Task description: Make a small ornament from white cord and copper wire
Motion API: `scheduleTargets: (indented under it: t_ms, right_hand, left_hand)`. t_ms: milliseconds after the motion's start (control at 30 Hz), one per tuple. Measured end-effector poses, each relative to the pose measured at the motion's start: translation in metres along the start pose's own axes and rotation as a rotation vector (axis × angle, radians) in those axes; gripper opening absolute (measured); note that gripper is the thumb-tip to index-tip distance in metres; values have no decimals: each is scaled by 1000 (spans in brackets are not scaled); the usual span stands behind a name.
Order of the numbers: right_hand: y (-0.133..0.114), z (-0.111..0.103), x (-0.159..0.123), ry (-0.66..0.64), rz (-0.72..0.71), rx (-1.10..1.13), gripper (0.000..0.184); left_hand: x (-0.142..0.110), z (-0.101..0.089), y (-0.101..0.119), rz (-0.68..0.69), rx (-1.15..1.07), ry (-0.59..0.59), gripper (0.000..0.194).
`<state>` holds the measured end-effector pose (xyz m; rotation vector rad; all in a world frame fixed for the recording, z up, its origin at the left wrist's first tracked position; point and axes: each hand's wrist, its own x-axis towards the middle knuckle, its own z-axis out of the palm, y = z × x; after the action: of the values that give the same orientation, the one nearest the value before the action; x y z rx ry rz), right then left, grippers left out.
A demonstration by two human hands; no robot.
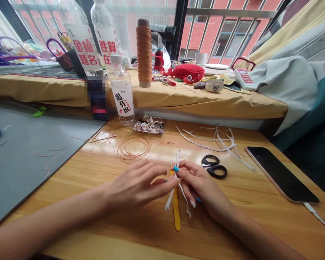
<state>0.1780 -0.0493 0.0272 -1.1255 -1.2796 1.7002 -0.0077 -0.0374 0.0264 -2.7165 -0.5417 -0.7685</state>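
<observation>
Between my fingertips is a narrow white ribbon [178, 156], bent into a small upright loop with two frayed tails hanging down. My right hand [202, 182] pinches it just below the loop with thumb and finger; its other fingers curl underneath. From the left, my left hand [143, 182] closes its fingertips on the ribbon at the same spot. A flat yellow stick [176, 213] with a rounded lower end runs upright behind the tails; its upper part is partly covered by my fingers, so I cannot tell which hand bears it.
Black-handled scissors [217, 171] lie right of my hands, then a phone [283, 175] on a cable. Behind are loose white strips [219, 146], a coil of brown thread [132, 148], a clear tray [148, 129] of small pieces and a water bottle [121, 94].
</observation>
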Motion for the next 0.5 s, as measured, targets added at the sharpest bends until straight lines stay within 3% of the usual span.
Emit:
scheduleTargets:
  t_ms: [67,200,500]
  right_hand:
    - [1,0,0,-19,8,-14,24]
    - [0,1,0,-75,18,-52,26]
    - [1,2,0,-43,-5,-145,27]
  left_hand:
    - [0,-2,2,124,35,-80,33]
    - [1,-3,4,159,56,-180,31]
    - [0,-3,4,206,88,-185,21]
